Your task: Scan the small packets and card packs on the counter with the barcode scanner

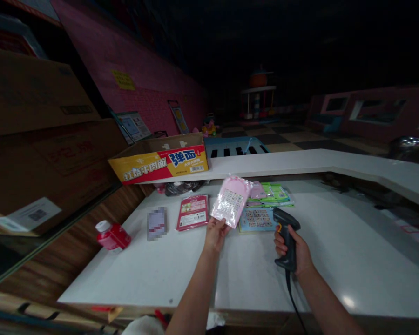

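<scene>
Two things held up over a white counter [136, 274]. Left hand [216, 235] pinching a pink plastic packet [231, 201] at its lower corner, packet tilted and raised above a blue card [256, 219] and some green packets [272, 195]. Right hand [293, 251] clenched around the grip of a black barcode scanner [287, 237], just beside the blue card, with a black cord [290, 291] hanging down past the counter edge. Just left of the pink packet, a red card packet [192, 212]; next to that, a blurred packet [157, 223]. Farther left, a red bottle [112, 236] with a white cap, lying on its side. Beyond, a yellow and red cardboard box [158, 160] on a raised ledge [300, 160].
</scene>
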{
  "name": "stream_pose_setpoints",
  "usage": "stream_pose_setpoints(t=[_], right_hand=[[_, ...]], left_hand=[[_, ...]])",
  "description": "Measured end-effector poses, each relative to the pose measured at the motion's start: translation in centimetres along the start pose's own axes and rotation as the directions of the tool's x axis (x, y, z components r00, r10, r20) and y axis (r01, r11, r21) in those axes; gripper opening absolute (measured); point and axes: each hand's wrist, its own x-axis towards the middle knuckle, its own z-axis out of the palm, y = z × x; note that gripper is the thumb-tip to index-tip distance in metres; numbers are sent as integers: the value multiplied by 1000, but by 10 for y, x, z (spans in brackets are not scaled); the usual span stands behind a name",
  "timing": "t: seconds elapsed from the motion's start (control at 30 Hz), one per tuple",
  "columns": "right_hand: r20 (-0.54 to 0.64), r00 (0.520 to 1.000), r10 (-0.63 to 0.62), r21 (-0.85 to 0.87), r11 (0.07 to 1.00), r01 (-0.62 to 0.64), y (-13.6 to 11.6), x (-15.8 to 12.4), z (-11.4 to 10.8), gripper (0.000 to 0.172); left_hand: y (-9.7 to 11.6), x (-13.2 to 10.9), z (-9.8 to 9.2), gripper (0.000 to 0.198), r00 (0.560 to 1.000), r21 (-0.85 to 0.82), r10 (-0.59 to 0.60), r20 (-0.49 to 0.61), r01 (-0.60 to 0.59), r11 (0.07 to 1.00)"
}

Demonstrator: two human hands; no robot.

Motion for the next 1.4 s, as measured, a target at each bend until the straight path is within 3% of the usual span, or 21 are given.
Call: stream_pose_setpoints(t=[0.2, 0.37, 0.6, 0.87, 1.03, 1.27, 1.4], right_hand=[[-9, 1000, 16, -88, 996, -17, 1, -2, 1, 33], [-33, 999, 14, -299, 954, -23, 8, -4, 14, 37], [-98, 994, -47, -655, 755, -29, 30, -22, 50, 46], [-28, 998, -60, -788, 616, 15, 46, -37, 75, 44], [-32, 997, -73, -788, 616, 19, 46, -38, 79, 44], [-24, 997, -72, -771, 636, 27, 44, -32, 75, 43], [-67, 997, -40, -700, 714, -18, 35, -22, 60, 42]], left_hand=[[-10, -9, 0, 51, 991, -104, 135, -25, -137, 985], [-13, -8, -1, 41, 984, -160, 160, -84, -172, 972], [-13, -7, -3, 29, 977, -205, 171, -126, -194, 959], [-14, -8, -2, 40, 973, -202, 202, -112, -222, 954], [-14, -8, 2, 43, 969, -141, 215, -124, -232, 962], [-14, -8, -3, 38, 975, -210, 194, -111, -214, 954], [-15, -8, -3, 36, 976, -211, 188, -111, -208, 955]])
